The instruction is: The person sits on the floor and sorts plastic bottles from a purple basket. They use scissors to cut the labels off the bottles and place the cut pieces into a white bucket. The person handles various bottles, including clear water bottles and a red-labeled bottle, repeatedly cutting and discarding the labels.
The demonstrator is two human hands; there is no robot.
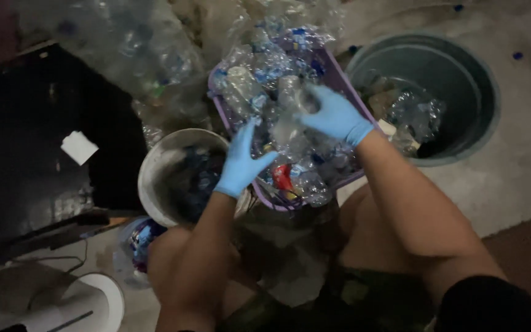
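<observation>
A purple plastic basket [344, 79] in front of my knees is heaped with crushed clear plastic bottles. Both my hands wear blue gloves. My right hand [334, 114] reaches over the heap and grips a clear bottle [291, 106] near its middle. My left hand [241, 162] hovers over the basket's near-left side, fingers spread, touching the same bottle's lower end. A red label [283, 176] shows among the bottles by the basket's near rim.
A grey metal bowl [161, 161] with dark blue caps stands left of the basket. A large round bin [484, 80] with a few bottles stands at the upper right. A big clear bag of bottles [136, 43] leans behind. A white dish [110, 294] sits lower left.
</observation>
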